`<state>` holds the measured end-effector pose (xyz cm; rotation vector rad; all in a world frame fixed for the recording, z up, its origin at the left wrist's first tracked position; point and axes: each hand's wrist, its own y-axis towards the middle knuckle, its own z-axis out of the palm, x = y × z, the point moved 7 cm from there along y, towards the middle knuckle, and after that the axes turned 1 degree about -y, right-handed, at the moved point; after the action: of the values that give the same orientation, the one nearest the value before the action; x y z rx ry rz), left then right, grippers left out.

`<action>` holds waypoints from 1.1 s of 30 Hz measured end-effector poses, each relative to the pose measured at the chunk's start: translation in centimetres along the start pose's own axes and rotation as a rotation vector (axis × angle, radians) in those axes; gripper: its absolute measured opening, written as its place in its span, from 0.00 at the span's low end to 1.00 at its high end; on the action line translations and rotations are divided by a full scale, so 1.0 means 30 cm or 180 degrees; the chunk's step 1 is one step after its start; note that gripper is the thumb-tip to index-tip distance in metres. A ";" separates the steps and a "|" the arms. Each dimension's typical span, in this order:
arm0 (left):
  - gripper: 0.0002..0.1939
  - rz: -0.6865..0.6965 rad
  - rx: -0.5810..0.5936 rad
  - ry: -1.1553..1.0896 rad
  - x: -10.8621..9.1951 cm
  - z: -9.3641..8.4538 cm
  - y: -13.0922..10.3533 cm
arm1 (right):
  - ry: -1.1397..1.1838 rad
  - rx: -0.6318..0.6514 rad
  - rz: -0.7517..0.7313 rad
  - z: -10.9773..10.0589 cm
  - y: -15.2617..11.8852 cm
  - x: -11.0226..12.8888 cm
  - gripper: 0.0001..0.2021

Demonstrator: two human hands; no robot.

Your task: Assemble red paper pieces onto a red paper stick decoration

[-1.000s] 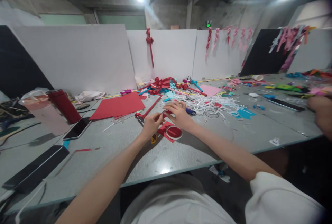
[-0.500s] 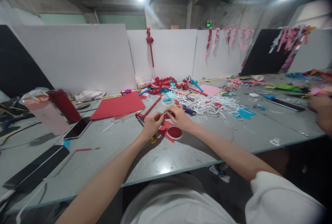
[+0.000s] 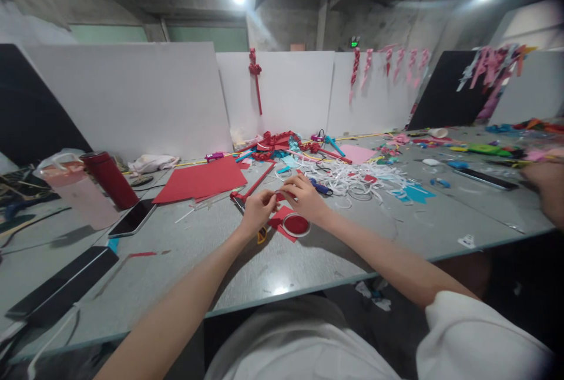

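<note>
Red piece (image 3: 279, 197), small and mostly covered by fingers, sits between the fingertips of the left grip (image 3: 258, 211) and the right grip (image 3: 305, 197), held a little above the surface (image 3: 343, 245). Both grips are nearly closed: the left pinches it between thumb and fingers, and the right seems to pinch its other side with bent fingers, though the exact contact is too small to make out. The step in hand looks like fine shaping or joining of this piece; whether it is being folded, rolled or pressed, I cannot tell. The next move would seem to call for a light, steady pinch from both sides, one grip holding while the other works the edge, so that the piece does not slip or crease. Just below the grips, a white ring (image 3: 298, 236) lies on red paper (image 3: 275, 221), within easy reach. A yellow handle (image 3: 261, 235) shows just below the left grip, a red stick (image 3: 259, 180) lies beyond it, and a blue tool (image 3: 321, 187) lies just beyond the right grip, near a heap of white strips (image 3: 352, 179)
</note>
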<state>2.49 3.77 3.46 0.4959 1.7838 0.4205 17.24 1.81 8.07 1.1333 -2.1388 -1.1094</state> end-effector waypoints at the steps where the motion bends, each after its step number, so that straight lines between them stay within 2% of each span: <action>1: 0.12 0.0028 0.0019 0.0042 -0.002 0.000 -0.001 | -0.0030 0.0053 -0.0001 0.009 -0.002 -0.004 0.08; 13: 0.09 0.0402 0.0337 0.0513 -0.013 0.018 -0.012 | -0.0114 0.0452 0.0073 0.071 -0.023 -0.041 0.07; 33: 0.09 0.0388 0.0350 0.0551 -0.012 0.018 -0.013 | -0.0060 0.0638 -0.0047 0.068 -0.016 -0.021 0.06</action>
<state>3.05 3.25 3.42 0.6648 1.9575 0.4629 16.34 3.07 6.51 1.2319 -2.3006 -0.9313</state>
